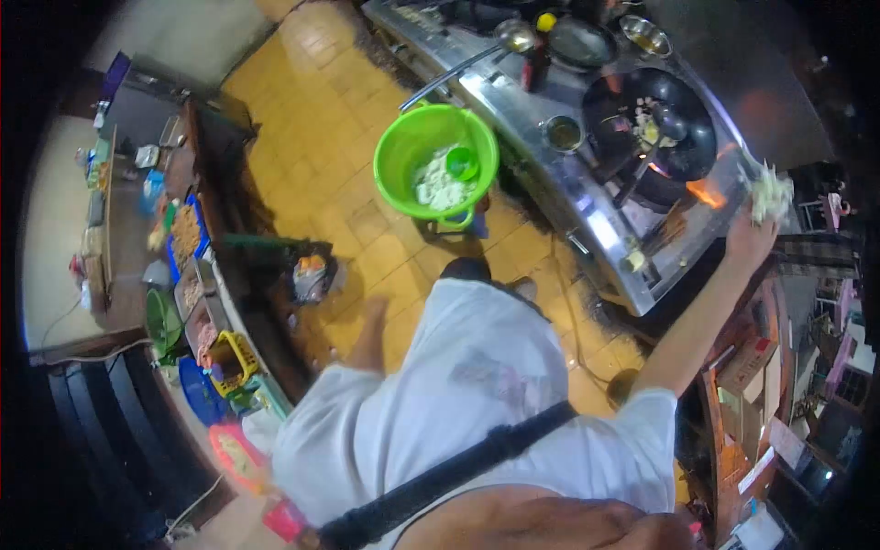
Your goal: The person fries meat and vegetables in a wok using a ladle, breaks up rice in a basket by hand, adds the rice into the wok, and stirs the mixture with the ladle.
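Note:
My right hand [752, 240] is raised at the right end of the stove, closed around a bunch of pale green shredded vegetables [771, 194]. Left of it is a black wok [701, 137] with pale food pieces and a ladle inside, and an orange flame [706, 192] shows at its lower rim. My left hand [373, 316] hangs low over the yellow tiled floor, left of my white shirt. It is blurred, and its fingers are not clear.
A green bucket [390, 174] with white contents stands before the steel stove counter [587, 206]. Bowls and a second pan [583, 44] sit at the counter's back. Along the left are a blue tray [202, 225], a yellow basket [246, 353] and a bag [312, 277].

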`<state>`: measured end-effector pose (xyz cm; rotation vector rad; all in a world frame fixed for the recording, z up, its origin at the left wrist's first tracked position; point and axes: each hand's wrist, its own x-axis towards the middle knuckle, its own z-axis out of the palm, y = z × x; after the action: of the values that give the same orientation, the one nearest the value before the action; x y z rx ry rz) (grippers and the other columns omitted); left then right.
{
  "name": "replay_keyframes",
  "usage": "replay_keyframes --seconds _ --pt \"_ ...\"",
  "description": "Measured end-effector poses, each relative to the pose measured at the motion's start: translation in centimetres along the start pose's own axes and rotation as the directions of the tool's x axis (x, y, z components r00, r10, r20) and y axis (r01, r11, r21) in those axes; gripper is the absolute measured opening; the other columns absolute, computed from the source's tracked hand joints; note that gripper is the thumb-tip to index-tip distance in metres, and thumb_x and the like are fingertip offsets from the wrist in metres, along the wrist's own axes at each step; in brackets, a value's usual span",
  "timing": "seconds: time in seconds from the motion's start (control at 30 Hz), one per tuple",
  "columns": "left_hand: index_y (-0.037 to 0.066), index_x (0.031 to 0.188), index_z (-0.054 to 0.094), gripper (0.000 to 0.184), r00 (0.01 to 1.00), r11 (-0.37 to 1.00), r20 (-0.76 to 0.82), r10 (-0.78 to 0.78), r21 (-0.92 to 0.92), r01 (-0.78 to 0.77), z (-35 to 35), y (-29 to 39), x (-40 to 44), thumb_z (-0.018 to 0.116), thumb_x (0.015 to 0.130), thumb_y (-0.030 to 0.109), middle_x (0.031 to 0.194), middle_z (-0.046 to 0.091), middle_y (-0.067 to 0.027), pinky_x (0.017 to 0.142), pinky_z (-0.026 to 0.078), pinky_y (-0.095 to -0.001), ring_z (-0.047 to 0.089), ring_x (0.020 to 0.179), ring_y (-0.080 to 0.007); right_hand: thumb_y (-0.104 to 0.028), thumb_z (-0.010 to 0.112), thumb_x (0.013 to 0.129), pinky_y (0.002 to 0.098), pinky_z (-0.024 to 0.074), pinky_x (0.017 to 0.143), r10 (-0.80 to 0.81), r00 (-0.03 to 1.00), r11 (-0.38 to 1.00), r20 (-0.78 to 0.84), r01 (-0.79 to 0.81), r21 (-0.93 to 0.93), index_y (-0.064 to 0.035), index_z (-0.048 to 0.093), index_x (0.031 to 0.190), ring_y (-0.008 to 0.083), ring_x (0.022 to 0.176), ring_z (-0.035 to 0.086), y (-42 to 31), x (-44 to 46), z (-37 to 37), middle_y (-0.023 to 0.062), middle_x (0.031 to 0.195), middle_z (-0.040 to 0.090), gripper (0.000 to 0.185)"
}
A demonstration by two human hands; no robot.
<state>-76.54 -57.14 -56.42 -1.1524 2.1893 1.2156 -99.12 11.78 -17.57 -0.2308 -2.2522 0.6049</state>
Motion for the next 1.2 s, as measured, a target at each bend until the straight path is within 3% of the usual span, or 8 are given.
replay_keyframes --seconds 0.03,0.13,0.43,0.5,0.63,0.93,1.0,1.2 --pt "0.004 0.081 0.064 0.021 0.974 0.557 -0.092 0.209 -0.807 -0.196 1.2 -2.9 -2.6 0.048 0.079 0.017 0.082 0.064 -0.0048 0.057 0.045 -0.0317 0.06 0.073 -0.0211 -0.016 0.053 0.086 0.029 0.0397 0.09 -0.08 0.986 0.997 -0.148 0.082 0.011 0.002 0.048 0.113 0.0218 0.107 0.048 0.3 2.9 0.9 0.0139 0.117 0.05 0.033" --pt "0.004 0.082 0.064 0.021 0.999 0.807 0.037 -0.024 0.59 -0.002 -3.9 -11.8 -8.4 0.048 0.079 0.017 0.082 0.065 -0.0056 0.057 0.045 -0.032 0.06 0.074 -0.0215 -0.014 0.061 0.082 0.0298 0.0457 0.077 0.378 0.92 0.254 -0.104 0.006 0.967 0.0024 0.051 0.106 0.0201 0.091 0.056 -1.9 9.8 2.4 0.0129 0.1 0.058 0.031" --pt "0.004 0.087 0.062 0.02 0.936 0.409 0.341 0.086 0.844 -0.346 6.1 -1.3 -4.3 0.053 0.08 0.02 0.082 0.064 -0.0077 0.053 0.047 -0.0305 0.061 0.068 -0.0197 -0.008 0.061 0.077 0.0318 0.0472 0.074 0.396 0.801 0.743 -0.449 0.007 0.669 0.0041 0.055 0.1 0.0234 0.087 0.058 -5.9 16.9 5.3 0.0141 0.094 0.06 0.027" --pt "0.003 0.087 0.062 0.02 0.989 0.89 0.128 -0.077 -0.439 0.126 8.9 3.6 -3.3 0.057 0.081 0.022 0.078 0.063 -0.0048 0.05 0.046 -0.0276 0.059 0.063 -0.0156 -0.011 0.064 0.073 0.0355 0.0444 0.077 0.191 0.764 0.923 -0.616 0.073 0.377 0.0031 0.058 0.102 0.0263 0.085 0.058 -0.5 17.9 9.6 0.0166 0.094 0.06 0.033" --pt "0.003 0.093 0.06 0.018 0.989 0.895 0.143 0.046 -0.446 0.022 9.1 16.4 -4.5 0.054 0.084 0.018 0.08 0.062 -0.0032 0.051 0.045 -0.025 0.057 0.064 -0.0117 -0.015 0.062 0.072 0.0427 0.0381 0.092 -0.42 0.903 0.654 0.093 0.372 -0.659 -0.0016 0.053 0.113 0.0422 0.11 0.043 8.7 11.0 20.1 0.0283 0.119 0.045 0.044" --pt "0.005 0.09 0.057 0.012 0.991 0.811 0.125 -0.04 -0.575 0.105 6.2 13.8 -2.7 0.051 0.084 0.014 0.074 0.057 -0.0031 0.044 0.04 -0.024 0.052 0.055 -0.0102 -0.038 0.058 0.076 0.0406 0.047 0.061 0.399 0.772 0.916 0.495 -0.359 -0.178 -0.0007 0.047 0.118 0.0318 0.068 0.058 8.6 -12.8 21.3 0.0213 0.095 0.058 0.057" --pt "0.006 0.085 0.057 0.011 0.978 0.798 0.156 -0.14 -0.566 0.205 6.1 12.6 -2.6 0.051 0.084 0.014 0.069 0.055 -0.0025 0.041 0.038 -0.0243 0.05 0.051 -0.0101 -0.032 0.054 0.079 0.0351 0.0453 0.054 0.359 0.1 -0.475 0.928 -0.836 0.274 -0.0043 0.053 0.099 0.0225 0.06 0.054 5.1 -11.9 19.2 0.0127 0.078 0.056 0.034" --pt "0.007 0.077 0.052 0.014 0.963 0.815 0.162 -0.215 -0.513 0.268 6.4 10.5 1.5 0.052 0.082 0.021 0.062 0.051 -0.0031 0.036 0.034 -0.0248 0.046 0.044 -0.0114 -0.019 0.052 0.078 0.0383 0.047 0.058 0.366 0.735 0.926 0.57 -0.346 -0.149 0.0016 0.052 0.096 0.0272 0.062 0.06 3.9 -6.4 12.4 0.0157 0.068 0.059 0.027"
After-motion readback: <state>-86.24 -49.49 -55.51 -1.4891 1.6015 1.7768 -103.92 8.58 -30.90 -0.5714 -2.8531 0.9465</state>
